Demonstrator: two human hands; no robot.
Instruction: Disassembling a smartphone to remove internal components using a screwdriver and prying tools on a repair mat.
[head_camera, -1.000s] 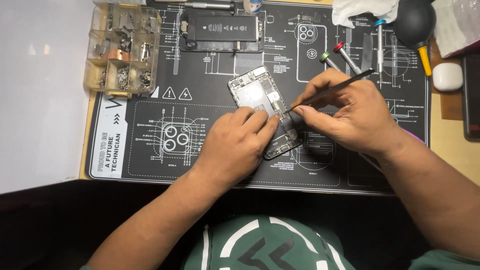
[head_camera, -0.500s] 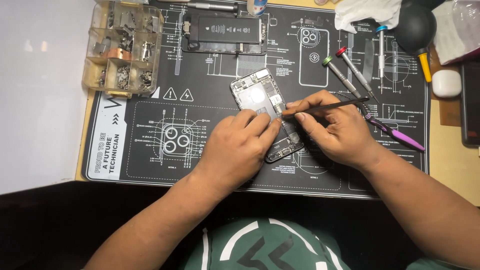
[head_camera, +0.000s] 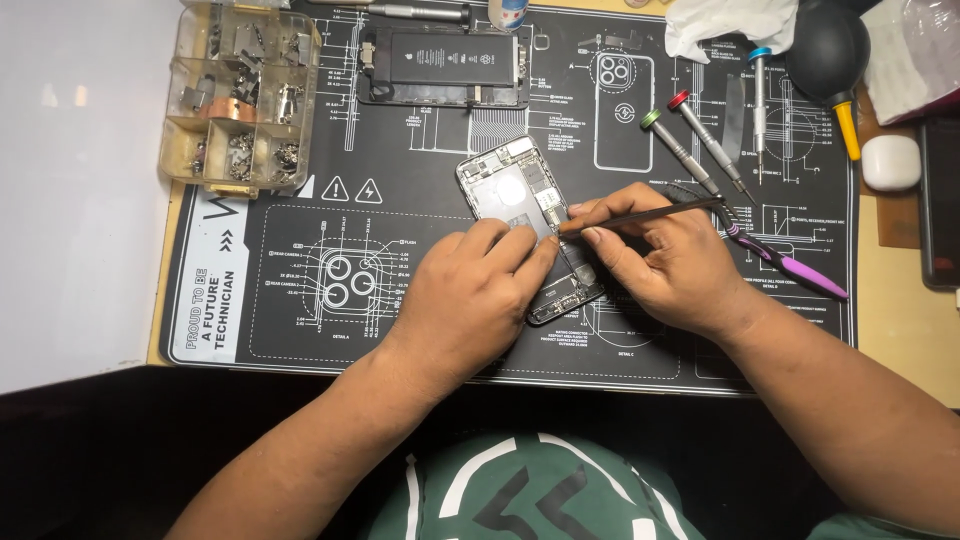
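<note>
An opened phone body (head_camera: 510, 185) lies tilted on the black repair mat (head_camera: 400, 250), its circuit boards exposed. My left hand (head_camera: 470, 295) presses down on the phone's lower half, fingers closed over its left edge. My right hand (head_camera: 665, 265) pinches thin dark tweezers (head_camera: 650, 213), whose tips meet the phone's inside just right of my left fingertips. The lower end of the phone (head_camera: 565, 300) shows between both hands.
A clear parts box (head_camera: 240, 95) with small screws and brackets stands at the mat's top left. A detached black battery panel (head_camera: 445, 65) lies at the top. Two screwdrivers (head_camera: 690, 140), a purple-handled tool (head_camera: 800, 270), a black air blower (head_camera: 830, 50) and a white case (head_camera: 890, 160) lie to the right.
My right hand has slid left and lowered the tweezers flatter toward the phone's middle, uncovering the screwdrivers and the purple tool. My left hand stays on the phone.
</note>
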